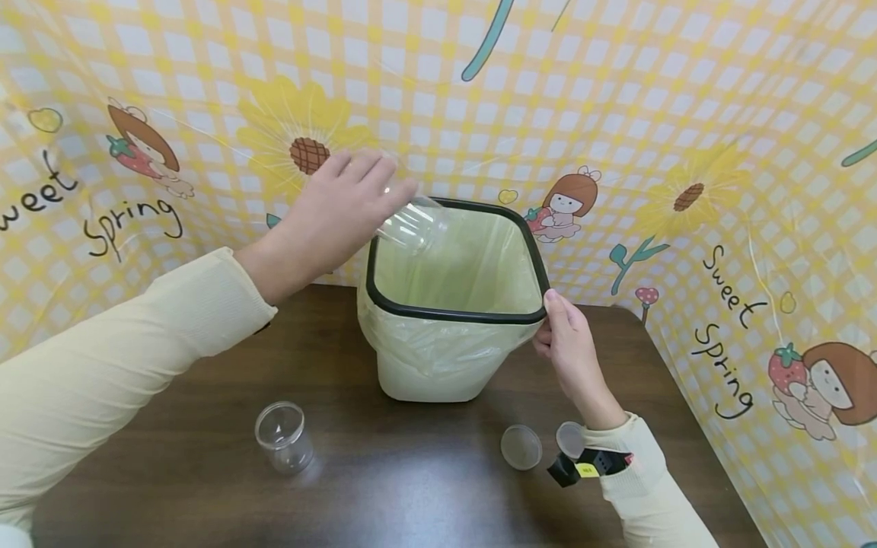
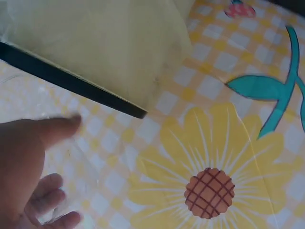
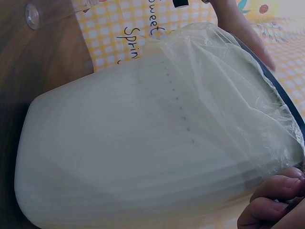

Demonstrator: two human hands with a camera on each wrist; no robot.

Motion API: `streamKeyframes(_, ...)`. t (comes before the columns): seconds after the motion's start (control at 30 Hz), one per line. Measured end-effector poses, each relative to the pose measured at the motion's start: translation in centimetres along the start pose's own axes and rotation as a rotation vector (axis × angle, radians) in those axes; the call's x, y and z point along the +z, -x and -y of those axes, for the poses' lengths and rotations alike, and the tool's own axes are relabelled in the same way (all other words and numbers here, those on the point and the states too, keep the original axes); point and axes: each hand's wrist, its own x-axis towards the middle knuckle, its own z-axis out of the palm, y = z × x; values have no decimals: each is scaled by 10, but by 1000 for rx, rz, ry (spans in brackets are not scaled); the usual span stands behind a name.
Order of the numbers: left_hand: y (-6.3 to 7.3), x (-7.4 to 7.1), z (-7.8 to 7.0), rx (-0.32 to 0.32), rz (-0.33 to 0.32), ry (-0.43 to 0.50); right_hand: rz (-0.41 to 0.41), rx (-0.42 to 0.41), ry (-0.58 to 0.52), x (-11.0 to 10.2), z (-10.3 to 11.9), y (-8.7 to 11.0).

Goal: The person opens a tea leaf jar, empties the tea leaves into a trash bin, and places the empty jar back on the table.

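A white trash bin (image 1: 432, 380) stands tilted on the table, lined with a thin pale bag (image 1: 438, 342) under its black rim (image 1: 452, 313). My left hand (image 1: 342, 205) grips a clear plastic jar (image 1: 419, 224) slanted over the bin's left edge, its lower end inside the opening. In the left wrist view the hand (image 2: 28, 162) curves around the see-through jar beside the rim. With thumb on top and fingers underneath, my right hand (image 1: 567, 342) holds the bin's right front corner. The right wrist view shows its curled fingers (image 3: 276, 188) at the bag's edge.
A second clear jar (image 1: 284, 438), lidless, stands on the dark wooden table (image 1: 329, 373) at the left front. Two round translucent lids, one lid (image 1: 521, 447) and another lid (image 1: 571, 439), are near my right wrist. A patterned cloth (image 1: 438, 114) hangs behind and at the sides.
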Motion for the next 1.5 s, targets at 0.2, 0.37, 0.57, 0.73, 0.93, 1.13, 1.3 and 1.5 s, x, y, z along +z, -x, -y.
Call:
streamKeyframes(0.2,1,-1,3,27,60,-63,-1,-1,1,-1,-1,0)
streamKeyframes(0.37,0,-3,0,30,37,-54,-3,-3,2,-1,-1,1)
streamKeyframes(0.57,0,-3,0,63,32,-130,-6,-5,-4,-1,-1,1)
streamKeyframes(0.73,0,-2,2,95,54,-184,-6,-4,-1,-1,-1,1)
streamKeyframes(0.93,1,-3,2,52,62,-142,-8,-8,-8,0,-1,1)
streamKeyframes(1.13,1,-2,0,24,33,-103,-9,-7,-3,0,-1,1)
streamKeyframes(1.3,2,1,0,-8,23,-82,-9,-6,4,0,0,1)
streamKeyframes(1.5,2,2,1,-26,37,-83,-7,-2,0,0,-1,0)
